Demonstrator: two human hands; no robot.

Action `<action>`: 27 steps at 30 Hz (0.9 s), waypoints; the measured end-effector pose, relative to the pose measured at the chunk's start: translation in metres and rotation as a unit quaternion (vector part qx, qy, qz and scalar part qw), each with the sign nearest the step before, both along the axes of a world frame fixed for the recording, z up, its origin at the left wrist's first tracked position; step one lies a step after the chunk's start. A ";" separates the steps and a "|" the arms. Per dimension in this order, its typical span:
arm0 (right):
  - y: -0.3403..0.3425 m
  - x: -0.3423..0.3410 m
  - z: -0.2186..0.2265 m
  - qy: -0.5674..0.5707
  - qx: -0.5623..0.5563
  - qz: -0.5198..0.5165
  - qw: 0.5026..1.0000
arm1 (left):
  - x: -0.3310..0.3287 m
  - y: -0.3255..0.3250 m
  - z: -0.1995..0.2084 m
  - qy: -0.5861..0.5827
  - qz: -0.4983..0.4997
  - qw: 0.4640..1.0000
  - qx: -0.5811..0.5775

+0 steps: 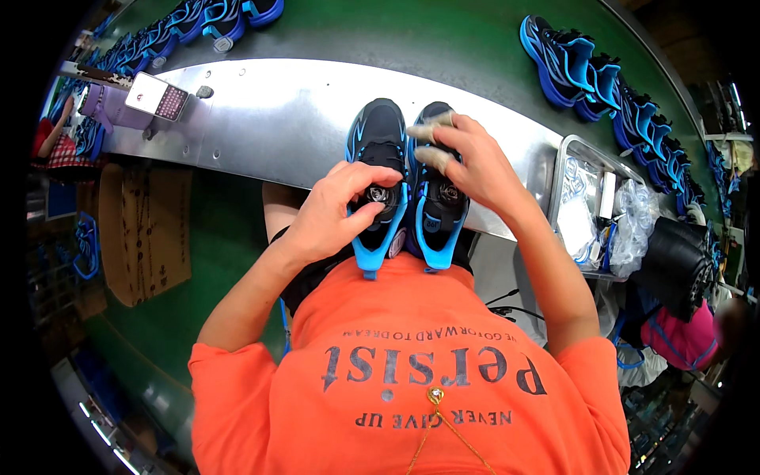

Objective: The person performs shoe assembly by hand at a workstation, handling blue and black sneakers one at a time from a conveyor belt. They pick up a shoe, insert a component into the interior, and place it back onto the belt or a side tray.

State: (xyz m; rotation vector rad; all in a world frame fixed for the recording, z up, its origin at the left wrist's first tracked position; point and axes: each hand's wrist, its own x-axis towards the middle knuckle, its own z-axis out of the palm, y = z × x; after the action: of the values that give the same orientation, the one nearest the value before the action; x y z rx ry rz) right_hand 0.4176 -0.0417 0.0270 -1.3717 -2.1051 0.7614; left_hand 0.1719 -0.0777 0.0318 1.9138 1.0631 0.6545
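Two black sneakers with bright blue trim stand side by side on the metal table edge, heels toward me: a left shoe [378, 127] and a right shoe [441, 207]. Each has a round lacing dial on its tongue. My left hand [336, 202] is at the left shoe, thumb and index finger parted on either side of the silvery dial [378, 193]. Across the upper of the right shoe lies my right hand [475, 162], its fingers spread and wearing pale finger cots. Its thumb is hidden.
Rows of similar shoes line the green surface at far left [224, 20] and right [558, 67]. A clear tray [564, 170] with plastic-wrapped items sits right. A phone [157, 96] leans at left, above a cardboard box [146, 233]. Another person's checked garment [73, 156] shows far left.
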 end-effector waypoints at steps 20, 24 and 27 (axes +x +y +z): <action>0.067 -0.044 -0.042 -0.056 -0.081 0.090 0.991 | -0.003 0.010 0.006 -0.030 -0.019 0.998 -0.058; 0.064 -0.043 -0.046 -0.049 -0.072 0.079 0.993 | 0.001 0.007 0.002 0.085 0.062 0.994 0.021; 0.066 -0.044 -0.045 -0.050 -0.074 0.083 0.993 | 0.005 0.007 0.001 -0.033 0.022 0.998 -0.048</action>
State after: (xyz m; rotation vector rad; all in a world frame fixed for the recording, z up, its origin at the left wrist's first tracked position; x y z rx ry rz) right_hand 0.3735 0.0239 -0.0179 -1.3461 -2.3045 0.9497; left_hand 0.1764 -0.0705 0.0327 1.7795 1.0779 0.6760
